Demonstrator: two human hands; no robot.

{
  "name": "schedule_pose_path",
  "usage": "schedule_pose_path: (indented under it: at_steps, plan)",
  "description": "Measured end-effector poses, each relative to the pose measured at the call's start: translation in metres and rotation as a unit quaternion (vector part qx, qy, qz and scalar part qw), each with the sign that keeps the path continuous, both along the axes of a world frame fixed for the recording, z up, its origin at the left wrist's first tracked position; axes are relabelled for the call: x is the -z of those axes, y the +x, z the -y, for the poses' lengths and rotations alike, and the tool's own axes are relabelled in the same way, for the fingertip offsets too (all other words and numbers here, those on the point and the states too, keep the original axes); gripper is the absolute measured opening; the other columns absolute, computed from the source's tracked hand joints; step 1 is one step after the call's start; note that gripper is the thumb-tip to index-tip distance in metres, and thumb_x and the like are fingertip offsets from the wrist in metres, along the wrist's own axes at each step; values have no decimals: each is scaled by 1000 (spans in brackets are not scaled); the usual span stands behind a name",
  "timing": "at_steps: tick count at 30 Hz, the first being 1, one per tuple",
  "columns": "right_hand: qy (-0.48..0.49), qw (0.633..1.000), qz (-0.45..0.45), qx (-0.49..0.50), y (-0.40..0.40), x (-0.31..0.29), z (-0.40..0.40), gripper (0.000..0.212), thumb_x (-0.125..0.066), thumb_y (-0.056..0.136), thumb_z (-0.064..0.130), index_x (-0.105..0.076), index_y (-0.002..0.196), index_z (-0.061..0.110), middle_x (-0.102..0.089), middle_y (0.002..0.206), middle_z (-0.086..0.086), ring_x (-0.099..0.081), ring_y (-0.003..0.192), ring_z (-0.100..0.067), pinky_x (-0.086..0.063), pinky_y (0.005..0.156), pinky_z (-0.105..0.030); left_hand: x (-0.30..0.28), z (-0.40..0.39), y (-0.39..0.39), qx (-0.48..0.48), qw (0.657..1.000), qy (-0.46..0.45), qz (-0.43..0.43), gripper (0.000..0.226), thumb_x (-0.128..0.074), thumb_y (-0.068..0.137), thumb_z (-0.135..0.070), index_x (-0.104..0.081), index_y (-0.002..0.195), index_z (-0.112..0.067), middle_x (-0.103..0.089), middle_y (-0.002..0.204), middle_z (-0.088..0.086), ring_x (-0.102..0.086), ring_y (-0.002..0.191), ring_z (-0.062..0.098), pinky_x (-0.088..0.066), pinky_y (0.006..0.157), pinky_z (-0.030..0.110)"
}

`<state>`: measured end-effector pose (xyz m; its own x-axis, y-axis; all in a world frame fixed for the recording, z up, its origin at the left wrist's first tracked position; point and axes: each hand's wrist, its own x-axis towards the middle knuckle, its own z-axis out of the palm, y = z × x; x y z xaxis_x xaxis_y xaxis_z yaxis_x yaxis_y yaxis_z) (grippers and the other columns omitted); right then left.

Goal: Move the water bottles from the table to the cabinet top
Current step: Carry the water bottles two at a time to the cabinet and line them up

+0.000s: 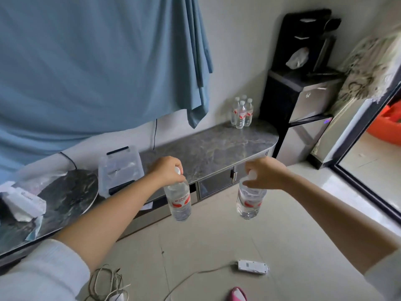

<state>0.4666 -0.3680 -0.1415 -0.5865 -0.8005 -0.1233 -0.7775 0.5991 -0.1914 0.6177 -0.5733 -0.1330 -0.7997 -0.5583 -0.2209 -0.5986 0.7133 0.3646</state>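
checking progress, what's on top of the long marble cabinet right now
A cluster of four water bottles stands at the far right end of the cabinet top, and a clear plastic box sits at its left end. The box's contents cannot be made out.

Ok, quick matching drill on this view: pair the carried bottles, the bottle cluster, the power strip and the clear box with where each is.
1. carried bottles
2. bottle cluster
3. power strip
4. clear box

a. on the floor
b. far end of cabinet top
c. near end of cabinet top
d. hanging from left hand and right hand

Pairs: 1-d, 2-b, 3-a, 4-c
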Motion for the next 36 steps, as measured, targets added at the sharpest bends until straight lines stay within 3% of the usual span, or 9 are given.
schedule_pose_path:
  at_steps: [4, 7, 11, 18, 21, 24, 28, 31, 36]
  plan:
    - [-13, 1000, 4, 8, -74, 2, 6, 31, -65, 80, 36, -62, 102, 14, -67, 108, -8, -59, 98, -27, -36, 70, -25, 4, 12, -76, 15, 1000, 16, -3, 26, -68, 77, -16, -51, 60, -26, -64, 99, 4, -60, 94, 21, -45, 73, 27]
    - [-26, 999, 13, 32, -119, 4, 10, 32, -66, 79, 36, -63, 101, 12, -68, 106, -9, -56, 89, -27, -37, 69, -26, 5, 16, -124, 20, 1000, 21, -11, 22, -68, 77, -12, -54, 63, -22, -57, 90, 0, -54, 86, 18, -38, 59, 23]
    - [-27, 998, 26, 47, -181, 13, 18, 18, -66, 79, 35, -58, 87, 21, -68, 102, -8, -45, 79, -19, -34, 68, -24, 5, 30, -190, 16, 999, 25, -23, 30, -66, 77, -10, -50, 56, -25, -58, 88, -1, -51, 84, 15, -38, 57, 21]
    - [-23, 994, 52, 92, -279, 29, 42, 32, -68, 79, 34, -65, 102, 12, -67, 104, -8, -48, 82, -19, -34, 69, -23, 9, 66, -300, 65, 997, 40, 1, 17, -66, 78, -12, -57, 64, -19, -52, 72, -8, -51, 83, 14, -38, 56, 20]
    - [-6, 993, 63, 97, -331, 34, 66, 33, -68, 78, 32, -64, 103, 11, -60, 91, -5, -49, 83, -21, -35, 69, -24, 20, 87, -356, 105, 994, 31, 16, 26, -65, 77, -13, -51, 59, -25, -47, 66, -14, -48, 79, 12, -35, 55, 16]
    - [40, 993, 69, 87, -371, 41, 85, 33, -66, 79, 30, -62, 106, 12, -63, 97, -7, -49, 83, -20, -38, 70, -26, 32, 104, -398, 134, 990, 0, 35, 34, -64, 77, -17, -43, 54, -30, -48, 70, -11, -48, 80, 13, -39, 63, 23]
    - [53, 989, 87, 109, -433, 56, 109, 37, -66, 79, 28, -59, 112, 11, -64, 110, -10, -51, 86, -22, -39, 70, -27, 43, 128, -464, 144, 989, 15, 33, 32, -64, 77, -15, -44, 57, -30, -46, 76, -10, -50, 83, 16, -36, 69, 22]
    - [44, 986, 87, 132, -466, 64, 124, 35, -67, 78, 27, -60, 108, 11, -64, 107, -10, -46, 82, -19, -36, 68, -26, 45, 134, -501, 128, 991, 27, 6, 5, -65, 77, -15, -67, 81, -18, -61, 97, 1, -58, 99, 23, -38, 73, 24]
    - [55, 980, 112, 155, -526, 79, 150, 19, -66, 78, 26, -52, 88, 16, -49, 90, -1, -46, 82, -18, -36, 63, -26, 66, 142, -556, 80, 995, 56, -24, 20, -65, 78, -15, -70, 97, -9, -64, 112, 6, -59, 104, 23, -33, 69, 19]
